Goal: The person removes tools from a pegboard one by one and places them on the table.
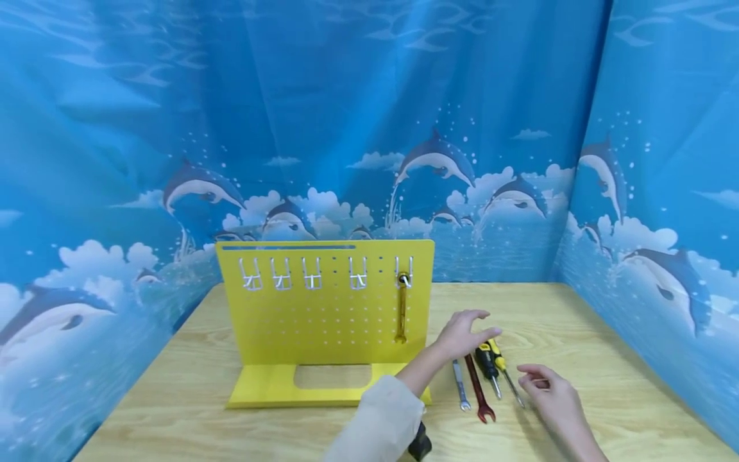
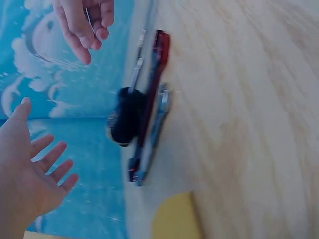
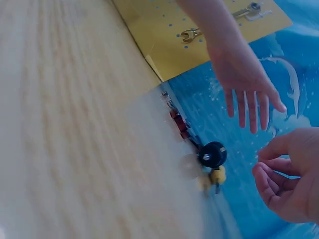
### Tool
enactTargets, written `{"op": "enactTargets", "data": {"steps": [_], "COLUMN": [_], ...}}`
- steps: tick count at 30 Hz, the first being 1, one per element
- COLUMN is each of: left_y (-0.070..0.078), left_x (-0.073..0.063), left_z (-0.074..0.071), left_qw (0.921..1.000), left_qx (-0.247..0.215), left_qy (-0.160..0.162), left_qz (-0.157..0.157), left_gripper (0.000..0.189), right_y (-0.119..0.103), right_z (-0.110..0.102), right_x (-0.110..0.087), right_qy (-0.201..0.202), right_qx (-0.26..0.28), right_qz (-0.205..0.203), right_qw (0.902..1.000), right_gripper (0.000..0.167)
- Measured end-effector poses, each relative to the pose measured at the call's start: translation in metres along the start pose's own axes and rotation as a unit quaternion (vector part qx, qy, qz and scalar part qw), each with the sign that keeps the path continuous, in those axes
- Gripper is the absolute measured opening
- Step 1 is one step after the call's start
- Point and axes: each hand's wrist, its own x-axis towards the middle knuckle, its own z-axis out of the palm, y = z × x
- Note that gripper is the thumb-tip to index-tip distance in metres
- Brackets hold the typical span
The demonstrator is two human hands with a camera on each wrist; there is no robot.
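Note:
My left hand (image 1: 462, 333) reaches over the upper ends of the tools, fingers spread and nothing in them. Below it on the table lie a small silver wrench (image 1: 460, 385), a dark red wrench (image 1: 479, 391), a black-handled screwdriver (image 1: 487, 366) and a thinner yellow-handled screwdriver (image 1: 500, 363). To the right of the tools hovers my right hand (image 1: 554, 398), its fingers loosely bent. No held object can be made out in the right hand (image 3: 294, 174) in the right wrist view. A brass-coloured wrench (image 1: 402, 314) hangs from the pegboard's rightmost hook.
A yellow pegboard stand (image 1: 329, 321) stands left of the tools, with several white wire hooks (image 1: 358, 273) along its top. Partly behind the left sleeve is a black object (image 1: 420, 444). Blue dolphin-print curtains (image 1: 346, 128) border the wooden table (image 1: 519, 308).

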Motion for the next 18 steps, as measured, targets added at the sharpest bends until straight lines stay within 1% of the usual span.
{"op": "enactTargets", "data": {"steps": [3,5,8,11,13,14,18], "left_y": [0.009,0.014,0.021,0.026,0.027,0.028,0.025], "left_x": [-0.008,-0.014,-0.027,-0.039,-0.046,-0.050,-0.062], "left_z": [-0.014,-0.023,-0.038,-0.052,-0.060,-0.064,-0.076], "left_qw": [0.9996,0.9988,0.9970,0.9925,0.9868,0.9825,0.9610], "left_qx": [0.004,0.002,-0.007,-0.028,-0.043,-0.048,-0.058], "left_qy": [0.007,0.017,0.039,0.074,0.104,0.123,0.202], "left_qz": [0.028,0.046,0.067,0.094,0.116,0.131,0.179], "left_gripper": [0.054,0.053,0.052,0.049,0.043,0.040,0.026], "right_y": [-0.012,-0.023,-0.042,-0.060,-0.071,-0.076,-0.095], "right_z": [-0.003,-0.005,-0.005,-0.002,0.003,0.006,0.021], "right_x": [0.004,0.008,0.014,0.019,0.022,0.023,0.026], "right_qy": [0.008,0.005,-0.008,-0.031,-0.041,-0.045,-0.062], "right_qx": [0.008,0.012,0.028,0.043,0.052,0.059,0.091], "right_qz": [-0.031,-0.045,-0.049,-0.049,-0.056,-0.060,-0.079], "right_qw": [0.9995,0.9989,0.9984,0.9974,0.9962,0.9954,0.9908], "right_gripper": [0.018,0.018,0.020,0.022,0.022,0.021,0.020]}}
